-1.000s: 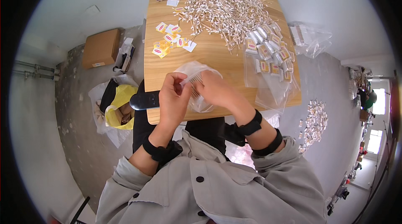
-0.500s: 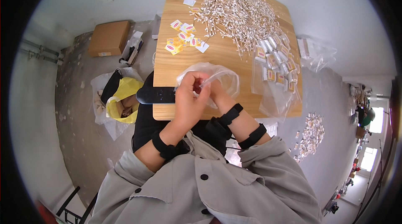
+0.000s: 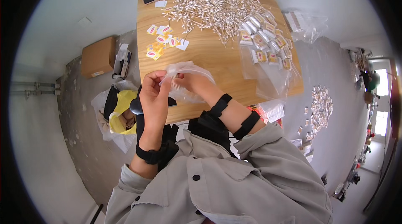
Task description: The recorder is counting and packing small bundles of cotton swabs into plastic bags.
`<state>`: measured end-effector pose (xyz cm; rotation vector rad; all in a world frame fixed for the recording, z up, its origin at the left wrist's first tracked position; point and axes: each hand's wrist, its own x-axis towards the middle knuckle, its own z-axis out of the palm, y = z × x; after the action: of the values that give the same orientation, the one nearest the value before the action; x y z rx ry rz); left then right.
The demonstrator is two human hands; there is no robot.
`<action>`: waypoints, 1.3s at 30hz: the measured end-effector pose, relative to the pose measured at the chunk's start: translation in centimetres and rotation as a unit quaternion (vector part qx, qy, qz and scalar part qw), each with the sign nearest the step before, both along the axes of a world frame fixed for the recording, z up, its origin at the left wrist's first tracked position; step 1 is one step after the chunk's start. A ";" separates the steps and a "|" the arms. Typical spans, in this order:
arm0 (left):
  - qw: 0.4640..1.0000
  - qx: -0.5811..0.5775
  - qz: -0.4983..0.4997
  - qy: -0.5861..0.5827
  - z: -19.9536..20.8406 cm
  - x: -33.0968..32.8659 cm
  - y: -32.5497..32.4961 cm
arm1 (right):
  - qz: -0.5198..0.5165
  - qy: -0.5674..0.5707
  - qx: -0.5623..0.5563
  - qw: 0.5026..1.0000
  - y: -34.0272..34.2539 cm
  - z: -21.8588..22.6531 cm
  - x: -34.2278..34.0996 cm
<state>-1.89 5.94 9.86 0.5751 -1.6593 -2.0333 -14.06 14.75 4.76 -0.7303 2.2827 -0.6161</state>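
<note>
Near the centre of the head view, our left hand [image 3: 154, 93] pinches the rim of a translucent plastic bag [image 3: 184, 67]; our right hand [image 3: 195, 82] appears to reach into its mouth, beside a row of swabs [image 3: 175, 82]. We judge the step to be arranging swabs inside; continuing calls for a steady, open mouth. Cloudy plastic obscures our right fingertips: we cannot tell whether they grip.

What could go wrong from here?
- The clear plastic bag looks thin; pinched in the left hand with the right hand at its mouth, it might slip or tear.
- The wrapped cotton swab packs lie near the right edge of the wooden table; a nudge could drop some.
- The loose cotton swabs spread near the far edge and could roll off.
</note>
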 end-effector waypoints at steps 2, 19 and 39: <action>1.000 0.004 -0.008 0.005 0.1 -0.1 0.3 | -0.018 0.048 -0.076 0.996 0.7 -0.1 0.2; 0.999 0.001 -0.003 -0.041 0.8 -0.1 -0.1 | -0.323 0.368 -0.106 0.866 21.4 -4.7 -14.6; 0.997 -0.003 -0.003 -0.073 0.6 0.7 -0.3 | -0.146 0.491 -0.138 0.848 27.2 -0.7 -16.5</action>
<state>-1.24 5.62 10.43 0.7322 -1.7520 -2.0320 -30.60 42.00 4.04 -0.9934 3.3456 -0.8488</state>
